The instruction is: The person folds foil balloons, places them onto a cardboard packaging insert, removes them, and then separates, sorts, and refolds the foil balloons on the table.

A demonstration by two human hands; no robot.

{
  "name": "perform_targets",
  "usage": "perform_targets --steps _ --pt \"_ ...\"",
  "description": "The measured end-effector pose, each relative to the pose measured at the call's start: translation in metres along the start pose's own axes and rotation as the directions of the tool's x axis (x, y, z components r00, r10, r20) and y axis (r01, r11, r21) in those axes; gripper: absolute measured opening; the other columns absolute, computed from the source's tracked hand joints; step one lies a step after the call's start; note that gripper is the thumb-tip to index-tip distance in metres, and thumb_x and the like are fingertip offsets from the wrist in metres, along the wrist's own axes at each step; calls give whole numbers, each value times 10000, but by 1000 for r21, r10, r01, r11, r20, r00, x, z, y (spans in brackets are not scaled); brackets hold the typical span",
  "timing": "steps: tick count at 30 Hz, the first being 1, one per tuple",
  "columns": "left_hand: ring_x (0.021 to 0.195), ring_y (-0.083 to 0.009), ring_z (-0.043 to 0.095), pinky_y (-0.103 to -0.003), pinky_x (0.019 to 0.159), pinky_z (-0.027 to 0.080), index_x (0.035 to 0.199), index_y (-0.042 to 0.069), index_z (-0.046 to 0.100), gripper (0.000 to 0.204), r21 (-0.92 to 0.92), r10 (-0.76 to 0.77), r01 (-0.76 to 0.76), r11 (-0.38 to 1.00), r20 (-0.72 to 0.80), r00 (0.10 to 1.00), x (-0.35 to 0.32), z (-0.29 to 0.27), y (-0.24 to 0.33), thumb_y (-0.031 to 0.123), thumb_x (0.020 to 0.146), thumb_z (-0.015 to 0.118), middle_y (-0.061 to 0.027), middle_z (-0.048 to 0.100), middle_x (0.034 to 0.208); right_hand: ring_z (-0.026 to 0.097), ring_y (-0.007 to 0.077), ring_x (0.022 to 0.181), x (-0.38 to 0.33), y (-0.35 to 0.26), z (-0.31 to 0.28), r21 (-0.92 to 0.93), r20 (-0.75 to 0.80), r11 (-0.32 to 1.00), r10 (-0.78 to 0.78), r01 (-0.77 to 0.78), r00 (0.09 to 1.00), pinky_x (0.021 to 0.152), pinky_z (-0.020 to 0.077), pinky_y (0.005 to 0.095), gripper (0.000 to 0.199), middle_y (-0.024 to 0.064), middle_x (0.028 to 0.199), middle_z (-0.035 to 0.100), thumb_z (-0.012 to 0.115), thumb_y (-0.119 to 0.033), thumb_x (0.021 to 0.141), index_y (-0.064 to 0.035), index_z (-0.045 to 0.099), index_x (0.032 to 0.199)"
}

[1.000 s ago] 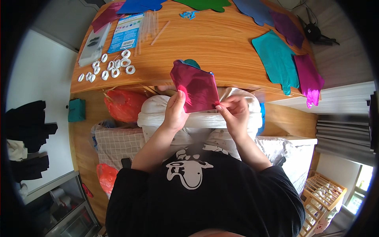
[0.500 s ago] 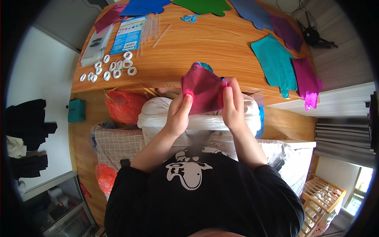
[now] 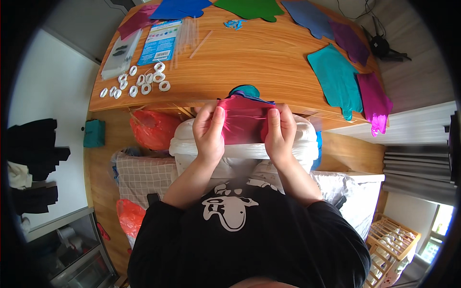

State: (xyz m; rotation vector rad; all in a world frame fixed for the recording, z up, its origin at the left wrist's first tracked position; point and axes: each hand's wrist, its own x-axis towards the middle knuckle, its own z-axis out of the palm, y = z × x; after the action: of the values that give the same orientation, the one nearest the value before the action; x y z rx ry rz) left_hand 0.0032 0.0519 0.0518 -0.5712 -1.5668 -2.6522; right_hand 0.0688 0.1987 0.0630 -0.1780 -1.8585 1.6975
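The grip is two-sided: the left hand point(image 3: 210, 128) at 9 o'clock and the right hand point(image 3: 281, 132) at 3 o'clock are both clamped on the red foil sheet point(image 3: 246, 120), thumbs facing up and the other fingers curled partly out of sight. The sheet is held between them, in front of the person's body at 12 o'clock, by the near edge of the wooden surface point(image 3: 269, 62). It should be very light, thin and limp, slick to the touch, and easy to crease or perhaps tear. The side margins look the best place to pinch, with both sides held lightly so the middle stays spread; whether it is one layer or two cannot be told. It is glossy crimson, wrinkled by the left thumb and darker toward the middle. At its 12 o'clock end a blue-purple edge point(image 3: 261, 100) and a rounded teal part point(image 3: 247, 89) show beyond it; how they join is unclear. Farther out, a flat teal foil piece point(image 3: 336, 79) lies at 2 o'clock, a green foil piece point(image 3: 252, 8) at 12, and white ribbon rolls point(image 3: 155, 77) at 10.
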Motion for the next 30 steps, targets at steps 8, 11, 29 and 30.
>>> perform_targets --steps 8,11,29,30 --pt "864 -44 534 -209 802 426 1149 -17 678 163 137 -38 31 990 51 998 5 -28 17 79 1037 609 14 648 998 648 123 951 10 1 -40 225 296 953 133 -204 946 852 535 291 216 77 1032 714 610 -124 1048 23 658 1198" --pt "859 -43 541 -206 805 428 1160 -19 678 173 129 -1 -3 992 28 1000 4 -29 15 82 1037 611 12 655 1005 700 181 1040 14 -15 -37 360 328 884 180 -299 927 895 584 344 259 137 1114 735 660 -87 1010 33 666 1240" --pt "833 -27 533 -193 774 417 1091 -20 688 132 152 -257 240 959 98 962 15 -30 26 77 1007 658 34 650 943 716 143 929 12 -11 -33 241 307 904 273 -352 912 819 595 286 251 109 1055 753 714 -39 963 52 674 1193" --pt "828 -25 526 -192 769 415 1088 -19 687 129 177 -250 229 957 105 963 14 -31 26 77 1006 659 38 643 937 715 140 931 14 -14 -33 273 319 891 272 -363 908 820 592 283 260 109 1054 753 716 -42 963 52 672 1201"
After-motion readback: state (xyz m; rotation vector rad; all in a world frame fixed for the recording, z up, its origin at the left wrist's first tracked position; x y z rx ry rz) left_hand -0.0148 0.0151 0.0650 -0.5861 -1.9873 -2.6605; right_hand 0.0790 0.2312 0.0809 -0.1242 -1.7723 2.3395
